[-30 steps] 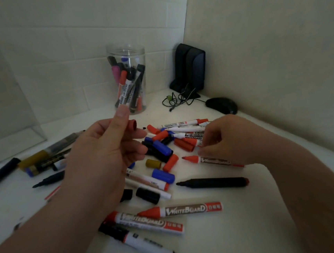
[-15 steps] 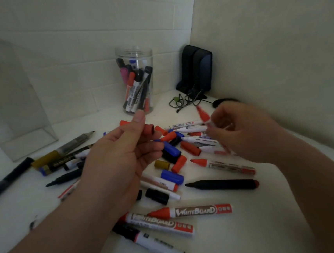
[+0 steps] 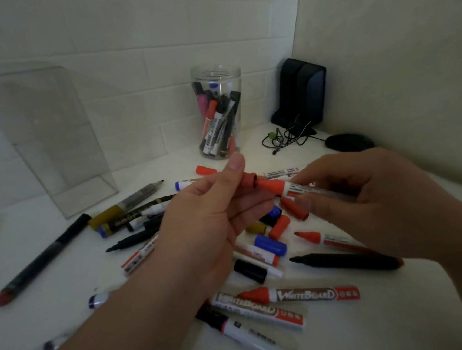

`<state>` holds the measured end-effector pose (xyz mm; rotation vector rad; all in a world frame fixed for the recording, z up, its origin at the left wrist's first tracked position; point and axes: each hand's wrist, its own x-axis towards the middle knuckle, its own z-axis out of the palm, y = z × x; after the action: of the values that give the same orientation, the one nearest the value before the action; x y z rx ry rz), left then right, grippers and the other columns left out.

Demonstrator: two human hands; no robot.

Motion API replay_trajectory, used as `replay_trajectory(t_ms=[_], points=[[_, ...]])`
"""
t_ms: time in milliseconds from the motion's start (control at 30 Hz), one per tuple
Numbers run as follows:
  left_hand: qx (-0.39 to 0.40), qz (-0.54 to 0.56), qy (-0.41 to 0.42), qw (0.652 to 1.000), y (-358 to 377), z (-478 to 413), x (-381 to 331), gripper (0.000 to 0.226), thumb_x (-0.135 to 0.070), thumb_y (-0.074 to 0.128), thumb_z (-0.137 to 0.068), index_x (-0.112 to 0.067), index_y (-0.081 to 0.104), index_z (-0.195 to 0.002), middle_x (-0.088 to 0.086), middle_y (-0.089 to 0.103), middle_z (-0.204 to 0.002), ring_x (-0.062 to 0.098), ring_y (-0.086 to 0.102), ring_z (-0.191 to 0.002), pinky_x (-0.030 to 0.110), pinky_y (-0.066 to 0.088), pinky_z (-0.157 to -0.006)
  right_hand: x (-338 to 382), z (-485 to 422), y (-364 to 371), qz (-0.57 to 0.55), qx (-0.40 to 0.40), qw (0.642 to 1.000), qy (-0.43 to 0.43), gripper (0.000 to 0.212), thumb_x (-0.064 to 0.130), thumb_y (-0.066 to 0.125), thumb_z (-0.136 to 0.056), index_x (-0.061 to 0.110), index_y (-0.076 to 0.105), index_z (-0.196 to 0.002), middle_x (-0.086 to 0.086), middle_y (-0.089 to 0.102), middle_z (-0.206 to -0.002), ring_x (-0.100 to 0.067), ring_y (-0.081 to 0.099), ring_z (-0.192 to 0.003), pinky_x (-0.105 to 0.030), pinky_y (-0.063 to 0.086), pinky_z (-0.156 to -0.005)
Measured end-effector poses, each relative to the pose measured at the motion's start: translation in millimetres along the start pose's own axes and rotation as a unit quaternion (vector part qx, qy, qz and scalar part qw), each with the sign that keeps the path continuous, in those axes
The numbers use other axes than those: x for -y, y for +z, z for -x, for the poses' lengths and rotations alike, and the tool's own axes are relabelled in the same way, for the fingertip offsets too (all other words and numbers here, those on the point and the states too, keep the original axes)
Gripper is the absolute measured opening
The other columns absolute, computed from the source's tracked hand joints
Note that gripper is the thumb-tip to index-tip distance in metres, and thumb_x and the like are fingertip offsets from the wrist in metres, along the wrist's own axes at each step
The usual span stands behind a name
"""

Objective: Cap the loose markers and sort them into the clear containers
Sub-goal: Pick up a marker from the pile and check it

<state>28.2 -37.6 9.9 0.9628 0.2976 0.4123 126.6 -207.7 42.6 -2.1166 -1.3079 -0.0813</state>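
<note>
- Capping at mid-frame: left hand (image 3: 200, 223) pinches a red cap (image 3: 248, 181), right hand (image 3: 367, 198) grips a red marker (image 3: 277, 186), its tip at the cap's mouth.
- Risk (a judgement only): a skewed push could jam the cap or smear ink.
- White worktop (image 3: 406, 313) strewn with markers, in a dim tiled corner; clear jar (image 3: 219, 111) at upper centre.

— We see the jar (image 3: 216, 76) as clear plastic, smooth, with glints along its rim.
— We take the red cap (image 3: 248, 181) for matt plastic, and the marker (image 3: 279, 187) carries a glossy printed label.
— The bench (image 3: 73, 280) looks matt and white to us.
— And we read the box (image 3: 61, 151) as clear, smooth sheet plastic.
</note>
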Motion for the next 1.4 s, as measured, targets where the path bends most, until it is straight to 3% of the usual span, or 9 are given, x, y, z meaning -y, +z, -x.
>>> replay_trajectory(t_ms=[200, 333, 567, 667, 833, 967, 1133, 1267, 1400], points=[[0.014, -0.055, 0.016, 0.998, -1, 1, 7, 0.034, -0.031, 0.071, -0.074, -0.003, 0.073, -0.094, 0.016, 0.077, -0.095, 0.026, 0.076, -0.083, 0.033, 0.063, -0.075, 3, 1, 8, 0.07, -0.043, 0.996, -0.034, 0.024, 0.042, 0.067, -0.083, 0.038, 0.074, -0.106, 0.022, 0.07, -0.076, 0.001, 0.063, -0.067, -0.009, 0.044, -0.054], [0.02, -0.04, 0.014, 0.999, -2, 1, 6, 0.033, -0.03, 0.07, -0.072, -0.005, 0.072, -0.094, 0.017, 0.077, -0.095, 0.026, 0.076, -0.083, 0.031, 0.063, -0.072, 4, 0, 13, 0.129, -0.074, 0.986, -0.08, 0.029, 0.042, 0.062, -0.091, 0.026, 0.075, -0.112, 0.012, 0.074, -0.083, -0.004, 0.063, -0.066, -0.028, 0.054, -0.06], [0.028, -0.042, 0.035, 0.998, -6, 2, 4, 0.032, -0.027, 0.069, -0.075, -0.005, 0.071, -0.098, 0.018, 0.076, -0.095, 0.029, 0.076, -0.087, 0.039, 0.062, -0.081, 4, 0, 17, 0.166, -0.108, 0.972, -0.123, 0.022, 0.034, 0.064, -0.094, 0.023, 0.076, -0.107, 0.009, 0.068, -0.07, -0.008, 0.058, -0.056, -0.028, 0.051, -0.053], [0.031, -0.07, 0.053, 0.996, -7, 1, 1, 0.026, -0.027, 0.072, -0.074, -0.007, 0.074, -0.091, 0.018, 0.077, -0.094, 0.03, 0.076, -0.086, 0.039, 0.063, -0.08, 12, 1, 16, 0.033, -0.071, 0.996, -0.034, 0.021, 0.044, 0.064, -0.089, 0.033, 0.074, -0.104, 0.018, 0.068, -0.071, -0.006, 0.062, -0.058, -0.012, 0.045, -0.051], [-0.024, -0.14, 0.092, 0.986, -6, 0, -3, 0.022, -0.027, 0.07, -0.087, -0.006, 0.073, -0.095, 0.01, 0.078, -0.09, 0.026, 0.076, -0.085, 0.034, 0.062, -0.077, 9, -4, 13, -0.008, 0.073, 0.994, 0.078, 0.017, 0.053, 0.053, -0.088, 0.037, 0.058, -0.092, 0.018, 0.067, -0.077, -0.002, 0.06, -0.062, -0.016, 0.045, -0.053], [-0.129, -0.081, 0.133, 0.979, -17, -6, -13, 0.028, -0.033, 0.066, -0.094, -0.006, 0.069, -0.1, 0.007, 0.078, -0.093, 0.025, 0.076, -0.088, 0.036, 0.061, -0.079, 8, 1, 2, 0.068, 0.156, 0.983, 0.066, 0.026, 0.049, 0.073, -0.077, 0.044, 0.05, -0.089, 0.033, 0.057, -0.09, 0.005, 0.055, -0.07, -0.015, 0.04, -0.054], [-0.15, -0.015, 0.12, 0.981, -18, -7, -15, 0.027, -0.036, 0.067, -0.093, -0.009, 0.067, -0.092, 0.006, 0.078, -0.09, 0.023, 0.076, -0.084, 0.028, 0.06, -0.07, 18, 4, 17, 0.158, 0.339, 0.925, 0.07, 0.027, 0.061, 0.071, -0.074, 0.04, 0.056, -0.081, 0.014, 0.061, -0.081, 0.0, 0.057, -0.075, -0.017, 0.047, -0.063], [-0.143, -0.01, 0.097, 0.985, -16, -8, -13, 0.027, -0.038, 0.068, -0.092, -0.012, 0.067, -0.087, 0.004, 0.077, -0.087, 0.018, 0.074, -0.078, 0.026, 0.057, -0.067, 17, 4, 30, 0.179, 0.36, 0.914, 0.042, 0.017, 0.055, 0.065, -0.087, 0.039, 0.063, -0.094, 0.014, 0.064, -0.084, -0.002, 0.062, -0.076, -0.021, 0.056, -0.07], [-0.097, 0.018, 0.048, 0.994, -16, -9, -13, 0.028, -0.039, 0.069, -0.089, -0.012, 0.068, -0.083, 0.008, 0.076, -0.088, 0.017, 0.073, -0.074, 0.025, 0.057, -0.064, 12, 6, 6, 0.05, 0.256, 0.965, 0.018, 0.007, 0.04, 0.072, -0.082, 0.039, 0.066, -0.08, 0.016, 0.065, -0.076, -0.004, 0.061, -0.062, -0.017, 0.05, -0.054]])
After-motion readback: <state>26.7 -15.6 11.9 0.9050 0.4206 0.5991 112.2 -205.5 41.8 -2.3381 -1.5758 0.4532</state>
